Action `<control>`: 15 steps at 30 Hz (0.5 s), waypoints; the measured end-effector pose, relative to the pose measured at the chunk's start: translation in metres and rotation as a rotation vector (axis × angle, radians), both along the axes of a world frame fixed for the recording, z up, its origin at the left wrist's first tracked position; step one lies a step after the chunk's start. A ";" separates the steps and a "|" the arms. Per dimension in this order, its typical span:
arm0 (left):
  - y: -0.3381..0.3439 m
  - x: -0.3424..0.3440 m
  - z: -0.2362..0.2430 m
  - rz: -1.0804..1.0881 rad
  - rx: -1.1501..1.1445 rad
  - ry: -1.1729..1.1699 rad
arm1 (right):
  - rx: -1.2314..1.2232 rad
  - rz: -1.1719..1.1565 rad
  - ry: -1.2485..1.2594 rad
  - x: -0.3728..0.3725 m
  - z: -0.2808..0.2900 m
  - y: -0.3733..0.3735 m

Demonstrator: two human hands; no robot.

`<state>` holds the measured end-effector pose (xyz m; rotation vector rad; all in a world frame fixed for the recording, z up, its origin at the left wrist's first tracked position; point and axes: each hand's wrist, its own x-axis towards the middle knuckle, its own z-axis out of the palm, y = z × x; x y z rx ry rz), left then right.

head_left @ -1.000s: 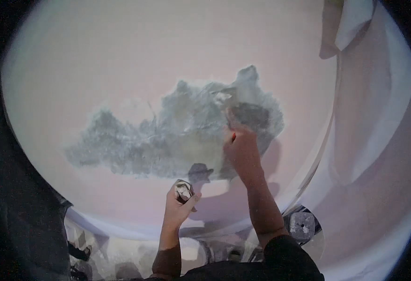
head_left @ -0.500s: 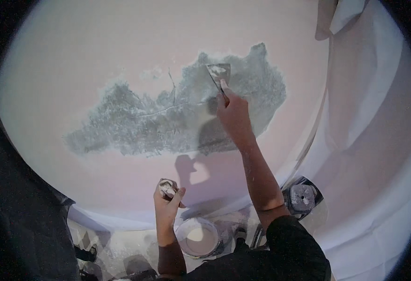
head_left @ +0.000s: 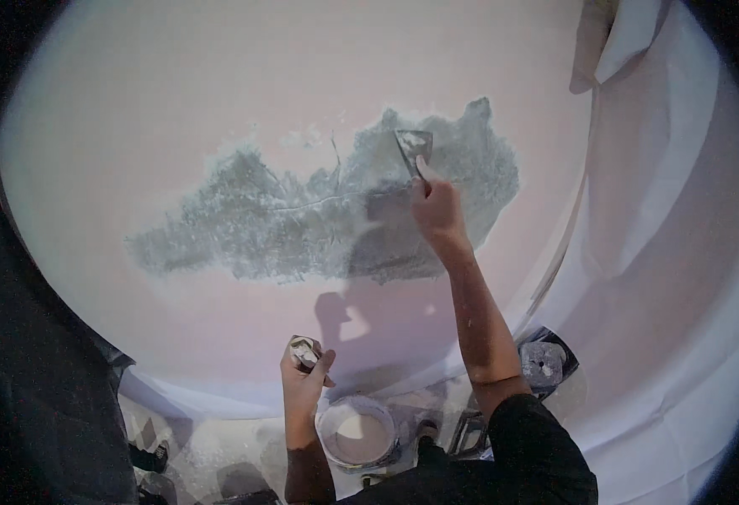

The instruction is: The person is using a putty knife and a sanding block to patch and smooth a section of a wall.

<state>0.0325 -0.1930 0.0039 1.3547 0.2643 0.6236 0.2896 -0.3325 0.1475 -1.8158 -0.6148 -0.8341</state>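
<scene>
Item: scraper (head_left: 414, 143), flat dark wedge-shaped blade smeared with white paste; lies over the upper right part of the landmark, a ragged grey patch (head_left: 285, 236) on the pale pinkish wall (head_left: 218, 67). Whether the blade touches the patch cannot be told.

Right hand (head_left: 437, 206): closed around the scraper's narrow end, one digit stretched toward the blade, presumably to steady it and govern its angle.

Left hand (head_left: 304, 374): curled, thumb across, around a small dark-edged piece with white paste (head_left: 305, 352), kind unclear; held below the patch, paste facing up, probably to keep the load within easy reach.

Round white bucket (head_left: 322, 429), pale contents: on the floor beneath the patch, likely set there to be close to both hands.

Grey block-shaped object (head_left: 543, 364), white-speckled: beyond the patch's lower right; purpose unclear.
</scene>
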 end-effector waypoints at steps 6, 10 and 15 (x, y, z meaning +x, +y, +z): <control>-0.008 0.014 -0.004 -0.063 -0.024 0.004 | -0.053 -0.033 0.031 0.003 -0.002 -0.006; -0.012 0.018 -0.006 -0.068 0.020 -0.016 | -0.088 -0.025 0.067 0.000 -0.005 -0.010; -0.013 0.015 -0.006 -0.052 0.008 -0.008 | -0.070 -0.011 0.049 0.002 -0.002 -0.010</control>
